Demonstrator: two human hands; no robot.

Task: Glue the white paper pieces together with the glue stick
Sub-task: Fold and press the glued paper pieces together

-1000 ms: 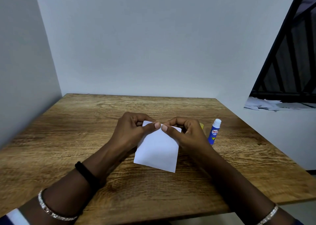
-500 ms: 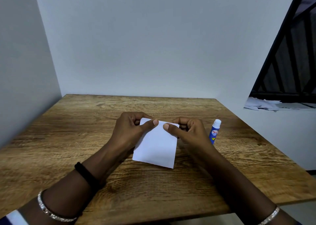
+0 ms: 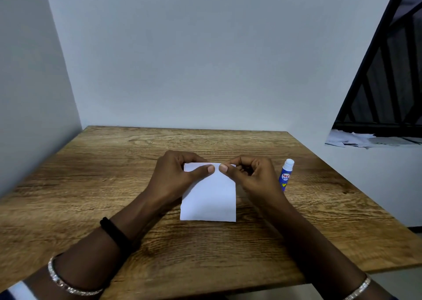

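Head view is looking down on a wooden table (image 3: pixel 91 197) with heavy brown grain, sitting in a corner. A plain pale back wall (image 3: pixel 205 60) is running along its far edge and a left wall (image 3: pixel 27 94) is closing off the left side. The table's right edge is standing free, with a low white ledge (image 3: pixel 342 162) beyond it and a dark barred frame (image 3: pixel 388 82) rising above that. The near edge is cutting across under both forearms.

A wide stretch of wood is showing left of the left hand (image 3: pixel 178 176), and another between the hands and the back wall. The right side is tighter: the glue stick (image 3: pixel 285 175) is standing upright just beside the right hand (image 3: pixel 253 176), white cap on, blue body, foot hidden behind the hand.

The white paper (image 3: pixel 210 199) is lying at table centre, lower edge flat on the wood, top edge lifted a little between the hands. Both hands are pinching that top edge, thumbs lying on top with the tips almost meeting, fingers curling behind. Whether it is a single sheet or layered pieces, cannot tell.

The left forearm is wearing a black band (image 3: pixel 114 233) and a silver bangle (image 3: pixel 68 283); a second bangle (image 3: pixel 358 288) is showing on the right wrist. Loose paper scraps (image 3: pixel 351 137) are lying on the ledge top, well apart from the table.
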